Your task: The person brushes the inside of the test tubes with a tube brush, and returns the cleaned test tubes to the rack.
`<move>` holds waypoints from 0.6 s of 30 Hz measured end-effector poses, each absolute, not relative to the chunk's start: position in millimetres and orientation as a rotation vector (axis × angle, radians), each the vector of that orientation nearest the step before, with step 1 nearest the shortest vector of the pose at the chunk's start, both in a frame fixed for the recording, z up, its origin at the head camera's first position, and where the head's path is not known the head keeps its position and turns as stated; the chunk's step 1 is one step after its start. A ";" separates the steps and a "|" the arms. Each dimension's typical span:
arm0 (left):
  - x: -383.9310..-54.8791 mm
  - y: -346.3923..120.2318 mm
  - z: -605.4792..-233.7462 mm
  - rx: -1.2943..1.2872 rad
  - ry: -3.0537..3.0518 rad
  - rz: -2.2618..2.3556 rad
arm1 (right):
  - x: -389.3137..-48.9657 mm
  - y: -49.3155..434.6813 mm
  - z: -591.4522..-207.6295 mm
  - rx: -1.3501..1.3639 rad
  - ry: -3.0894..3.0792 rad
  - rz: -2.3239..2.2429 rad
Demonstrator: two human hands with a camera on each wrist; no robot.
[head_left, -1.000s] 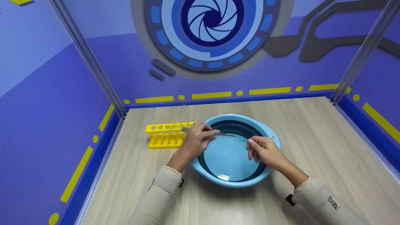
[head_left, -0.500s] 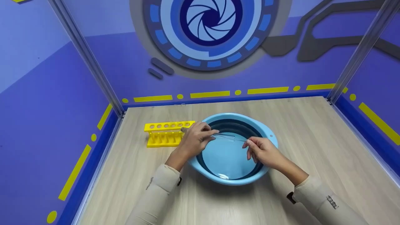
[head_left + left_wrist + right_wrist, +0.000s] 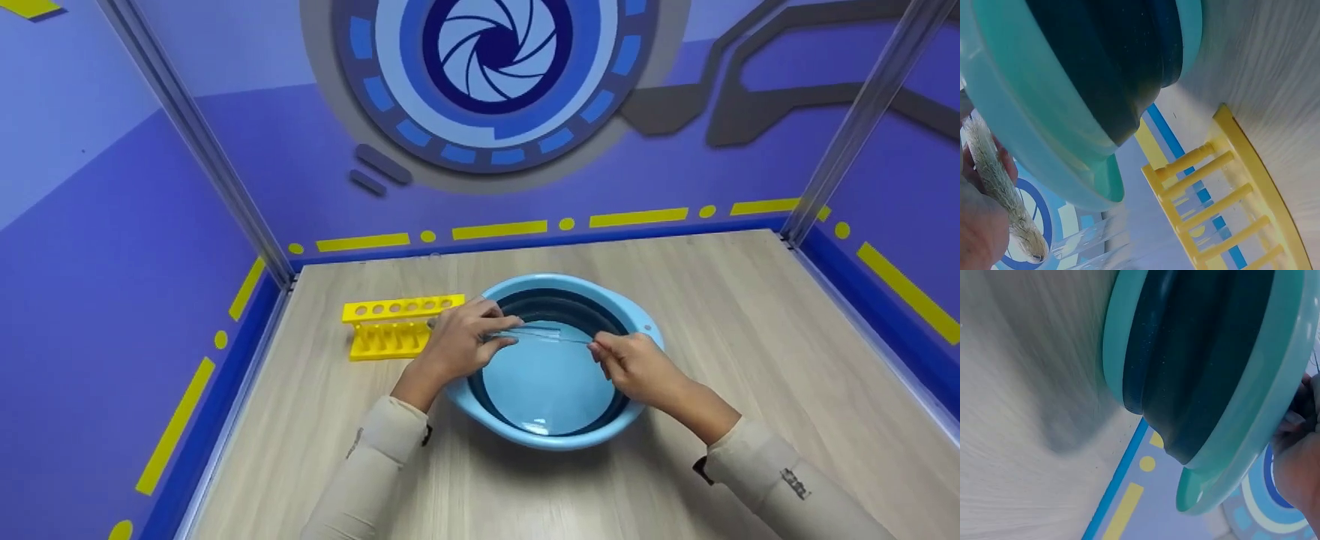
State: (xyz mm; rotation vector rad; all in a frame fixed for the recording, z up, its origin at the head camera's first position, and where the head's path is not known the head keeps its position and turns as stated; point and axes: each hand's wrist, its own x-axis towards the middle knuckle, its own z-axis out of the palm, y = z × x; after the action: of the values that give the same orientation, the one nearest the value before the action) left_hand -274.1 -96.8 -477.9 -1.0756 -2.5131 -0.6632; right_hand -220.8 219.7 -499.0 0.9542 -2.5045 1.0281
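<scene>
Over the basin, my left hand point(image 3: 465, 337) holds a clear test tube point(image 3: 541, 332) lying nearly level, its mouth toward the right. A pale bristle brush point(image 3: 1005, 191) shows along the palm in the left wrist view, its bristles within the clear tube. My right hand point(image 3: 637, 366) pinches the brush's thin wire handle point(image 3: 576, 341), which runs out of the tube's mouth. In the right wrist view the basin's rim partly hides that right hand point(image 3: 1300, 439). Below both hands stands the light blue basin point(image 3: 641, 319) with dark inner walls, holding water.
A yellow test tube rack point(image 3: 352, 311) stands left of the basin, partly behind the left hand. In the left wrist view, clear glassy tubes point(image 3: 1086, 239) show between the brush and the rack. A blue printed wall point(image 3: 247, 157) borders the wooden table point(image 3: 750, 337).
The right hand has turned slightly, with its lower fingers tucked in more. The left hand keeps its grip on the tube. The whole head view has shifted a little.
</scene>
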 end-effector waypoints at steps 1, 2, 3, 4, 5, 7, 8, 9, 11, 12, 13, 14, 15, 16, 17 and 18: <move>-274.6 -96.1 -477.9 -1.075 -2.526 -0.667 | -221.0 219.9 -499.2 0.961 -2.482 0.995; -275.2 -95.3 -477.9 -1.077 -2.537 -0.666 | -221.4 220.2 -499.3 0.970 -2.458 0.957; -275.8 -94.6 -477.8 -1.083 -2.545 -0.668 | -221.8 220.6 -499.5 0.979 -2.433 0.923; -276.1 -95.7 -477.7 -1.087 -2.553 -0.666 | -223.0 219.7 -500.3 0.990 -2.415 0.886; -276.5 -96.5 -478.0 -1.094 -2.560 -0.669 | -224.1 219.2 -501.0 1.008 -2.387 0.843; -277.0 -97.8 -479.2 -1.111 -2.573 -0.680 | -226.0 219.5 -502.7 1.045 -2.331 0.740; -276.8 -98.3 -479.8 -1.118 -2.583 -0.686 | -226.9 219.9 -503.7 1.066 -2.298 0.680; -276.6 -98.8 -480.8 -1.127 -2.596 -0.695 | -228.0 220.5 -504.7 1.089 -2.260 0.619; -276.5 -99.1 -481.8 -1.138 -2.626 -0.708 | -230.6 222.4 -505.6 1.134 -2.177 0.491; -276.4 -99.2 -482.1 -1.145 -2.641 -0.717 | -231.9 223.5 -505.6 1.146 -2.142 0.427; -276.5 -99.1 -482.5 -1.155 -2.654 -0.726 | -233.3 224.6 -505.7 1.157 -2.110 0.372; -276.7 -98.7 -482.5 -1.167 -2.666 -0.741 | -234.6 225.8 -505.8 1.161 -2.086 0.324; -277.1 -98.2 -482.7 -1.179 -2.675 -0.755 | -235.7 227.1 -505.7 1.163 -2.070 0.287; -277.5 -97.7 -482.8 -1.193 -2.682 -0.767 | -236.5 228.3 -505.7 1.165 -2.062 0.262; -278.0 -97.1 -482.8 -1.205 -2.687 -0.779 | -237.1 229.7 -505.5 1.163 -2.063 0.240; -278.5 -96.4 -482.8 -1.213 -2.690 -0.784 | -237.3 230.9 -505.3 1.165 -2.072 0.238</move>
State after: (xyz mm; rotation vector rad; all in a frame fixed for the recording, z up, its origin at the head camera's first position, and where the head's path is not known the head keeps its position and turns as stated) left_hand -278.5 -96.4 -482.8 -1.2128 -2.6904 -0.7843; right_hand -237.3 230.9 -505.3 1.1652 -2.0721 0.2376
